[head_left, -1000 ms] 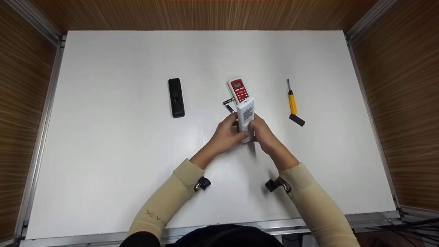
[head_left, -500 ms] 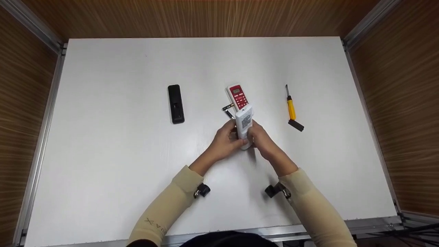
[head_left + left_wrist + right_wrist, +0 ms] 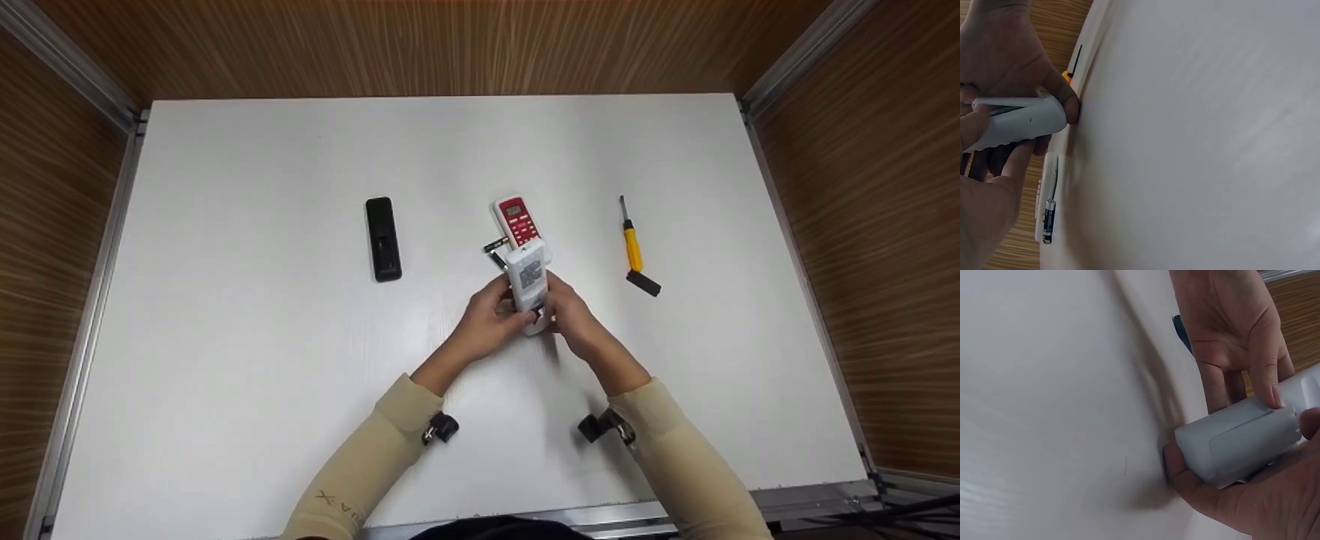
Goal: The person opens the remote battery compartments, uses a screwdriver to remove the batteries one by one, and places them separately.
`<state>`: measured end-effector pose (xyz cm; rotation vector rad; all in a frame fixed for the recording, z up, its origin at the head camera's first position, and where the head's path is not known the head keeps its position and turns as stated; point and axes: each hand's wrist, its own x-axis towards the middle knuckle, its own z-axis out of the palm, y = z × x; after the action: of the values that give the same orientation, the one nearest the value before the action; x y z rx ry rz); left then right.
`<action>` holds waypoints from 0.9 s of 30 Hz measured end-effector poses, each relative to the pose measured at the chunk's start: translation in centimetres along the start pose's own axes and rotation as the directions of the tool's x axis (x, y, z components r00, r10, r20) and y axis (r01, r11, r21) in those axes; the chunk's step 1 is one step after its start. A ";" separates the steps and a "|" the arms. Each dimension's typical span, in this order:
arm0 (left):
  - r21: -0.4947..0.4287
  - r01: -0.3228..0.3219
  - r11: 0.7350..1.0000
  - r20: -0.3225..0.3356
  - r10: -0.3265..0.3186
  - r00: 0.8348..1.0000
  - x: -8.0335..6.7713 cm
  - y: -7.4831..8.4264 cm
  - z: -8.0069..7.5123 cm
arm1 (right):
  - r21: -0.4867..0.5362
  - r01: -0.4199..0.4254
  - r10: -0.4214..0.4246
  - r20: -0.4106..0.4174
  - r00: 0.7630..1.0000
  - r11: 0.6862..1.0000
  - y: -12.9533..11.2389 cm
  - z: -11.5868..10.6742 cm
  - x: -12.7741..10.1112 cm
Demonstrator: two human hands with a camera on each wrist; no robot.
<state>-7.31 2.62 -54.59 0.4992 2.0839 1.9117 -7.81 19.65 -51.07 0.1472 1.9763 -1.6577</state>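
White remote point(image 3: 528, 281) is being held above the tabletop point(image 3: 225, 360) at centre, its long axis pointing away from the person. Both hands are gripping its near end: left hand point(image 3: 491, 319) curling round the left side, right hand point(image 3: 568, 315) round the right, thumbs lying on its back cover. Red remote point(image 3: 516, 219) and batteries point(image 3: 495, 251) are lying just beyond.

Plastic on a matt white table point(image 3: 225, 337)

I saw a smooth white plastic remote point(image 3: 527, 281), a glossy black remote point(image 3: 382, 238), a yellow plastic-handled screwdriver point(image 3: 631, 246) with metal shaft, and wood-grain walls point(image 3: 885, 225).
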 end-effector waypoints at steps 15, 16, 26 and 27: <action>-0.100 0.077 0.992 -0.111 -0.088 0.990 -0.4 -0.7 -0.4 | 0.072 0.111 -0.111 -0.013 0.994 0.991 1.1 -0.6 -1.0; -0.090 0.088 0.992 -0.129 -0.099 0.987 -0.5 -0.8 -0.5 | 0.076 0.128 -0.127 -0.029 0.992 0.989 1.3 -0.6 -1.1; -0.085 0.134 0.987 -0.164 -0.146 0.976 -0.5 -0.9 -1.3 | 0.038 0.157 -0.149 -0.164 0.975 0.987 2.5 -1.3 -1.1; -0.083 0.139 0.987 -0.168 -0.151 0.974 -0.4 -1.0 -1.3 | 0.040 0.158 -0.149 -0.168 0.974 0.987 2.6 -1.3 -1.0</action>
<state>-7.53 1.18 -55.44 0.1638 2.0826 1.9976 -6.30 21.73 -52.77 0.1585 2.1127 -1.8497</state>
